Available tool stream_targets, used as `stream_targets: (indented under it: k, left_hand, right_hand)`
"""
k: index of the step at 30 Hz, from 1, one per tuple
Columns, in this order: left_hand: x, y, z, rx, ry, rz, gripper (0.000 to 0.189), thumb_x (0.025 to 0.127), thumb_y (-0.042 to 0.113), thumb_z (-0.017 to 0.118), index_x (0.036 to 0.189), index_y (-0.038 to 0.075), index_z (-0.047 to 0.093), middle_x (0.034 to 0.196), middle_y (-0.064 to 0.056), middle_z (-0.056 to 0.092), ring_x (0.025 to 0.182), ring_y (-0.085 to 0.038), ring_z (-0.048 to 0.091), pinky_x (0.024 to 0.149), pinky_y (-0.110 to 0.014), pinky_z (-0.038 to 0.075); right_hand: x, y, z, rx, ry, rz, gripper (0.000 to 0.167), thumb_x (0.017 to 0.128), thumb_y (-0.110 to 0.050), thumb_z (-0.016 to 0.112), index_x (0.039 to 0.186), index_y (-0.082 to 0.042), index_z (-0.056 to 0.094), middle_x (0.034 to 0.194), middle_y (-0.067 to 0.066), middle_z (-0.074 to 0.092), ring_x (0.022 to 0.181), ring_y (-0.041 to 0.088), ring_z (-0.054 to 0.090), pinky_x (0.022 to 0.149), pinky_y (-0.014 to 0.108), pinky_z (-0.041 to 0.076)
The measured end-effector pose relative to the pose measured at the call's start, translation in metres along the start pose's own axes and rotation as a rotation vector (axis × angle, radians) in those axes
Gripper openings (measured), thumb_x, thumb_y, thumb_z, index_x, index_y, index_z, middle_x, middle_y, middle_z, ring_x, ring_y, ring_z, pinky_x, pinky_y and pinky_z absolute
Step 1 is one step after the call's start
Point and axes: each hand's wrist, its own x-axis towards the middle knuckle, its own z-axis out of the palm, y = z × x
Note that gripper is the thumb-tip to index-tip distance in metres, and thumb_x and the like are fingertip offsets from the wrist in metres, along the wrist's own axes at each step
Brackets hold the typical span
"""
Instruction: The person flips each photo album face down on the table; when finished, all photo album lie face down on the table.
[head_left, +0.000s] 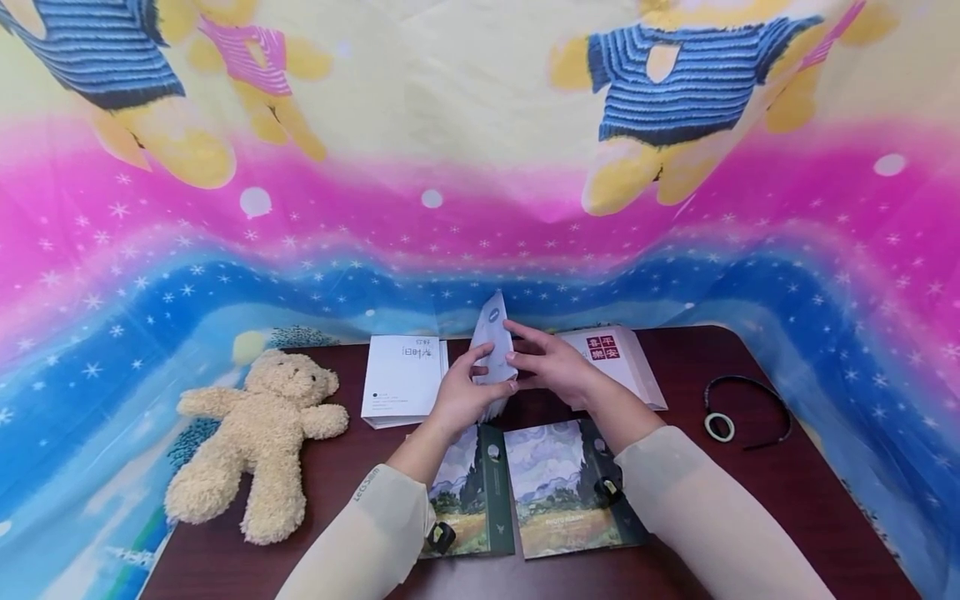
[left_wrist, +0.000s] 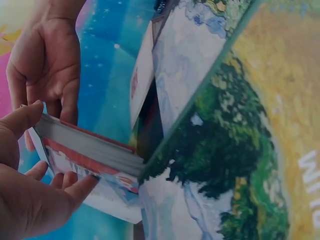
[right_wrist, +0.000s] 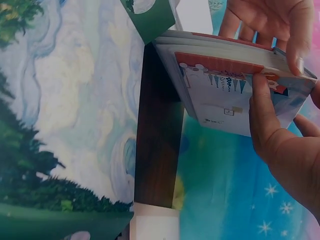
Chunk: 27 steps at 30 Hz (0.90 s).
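Observation:
A thick book [head_left: 491, 346] with a whitish cover stands on edge near the back middle of the table, between both hands. In the right wrist view its cover [right_wrist: 215, 105] carries a red band and small pennants. My left hand [head_left: 468, 392] holds it from the left, thumb at the near edge and fingers along the cover. From the right, my right hand [head_left: 558, 362] holds it with fingers spread on the other cover. The page block [left_wrist: 95, 142] faces the left wrist camera. Two painted-landscape photo albums [head_left: 551, 500] lie flat below the hands.
A white book [head_left: 401, 383] lies left of the held one, and another with red seal characters [head_left: 615, 358] lies right. A plush teddy bear [head_left: 262, 442] is at the left edge. On the right lies a dark cord loop with a pale ring [head_left: 718, 427]. Printed cloth [head_left: 480, 225] encloses the table's back.

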Motion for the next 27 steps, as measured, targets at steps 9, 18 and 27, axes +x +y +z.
stream_targets:
  k: [9, 18, 27]
  left_hand:
    - [0.005, -0.012, 0.003, -0.049, -0.051, -0.054, 0.078, 0.084, 0.028, 0.086, 0.153, 0.018, 0.052, 0.148, -0.018, 0.051, 0.132, -0.036, 0.053, 0.095, -0.050, 0.056]
    - [0.009, -0.018, 0.006, -0.008, -0.069, -0.018, 0.071, 0.084, 0.023, 0.086, 0.149, 0.015, 0.057, 0.148, -0.017, 0.052, 0.131, -0.035, 0.054, 0.097, -0.047, 0.054]
    - [0.012, -0.022, 0.007, 0.048, -0.065, -0.046, 0.072, 0.084, 0.025, 0.086, 0.149, 0.013, 0.057, 0.150, -0.014, 0.053, 0.132, -0.032, 0.052, 0.102, -0.047, 0.051]
  right_hand:
    - [-0.003, 0.007, -0.011, 0.014, 0.008, -0.019, 0.068, 0.104, -0.018, 0.065, 0.164, -0.029, 0.033, 0.159, 0.018, 0.040, 0.139, 0.039, 0.049, 0.097, 0.051, 0.056]
    - [-0.004, 0.016, -0.023, -0.003, 0.053, -0.004, 0.067, 0.105, -0.013, 0.062, 0.163, -0.028, 0.034, 0.159, 0.015, 0.042, 0.138, 0.036, 0.050, 0.097, 0.050, 0.056]
    - [-0.008, 0.023, -0.030, 0.009, 0.083, 0.002, 0.067, 0.104, -0.007, 0.059, 0.164, -0.022, 0.032, 0.160, 0.017, 0.041, 0.139, 0.039, 0.049, 0.096, 0.049, 0.057]
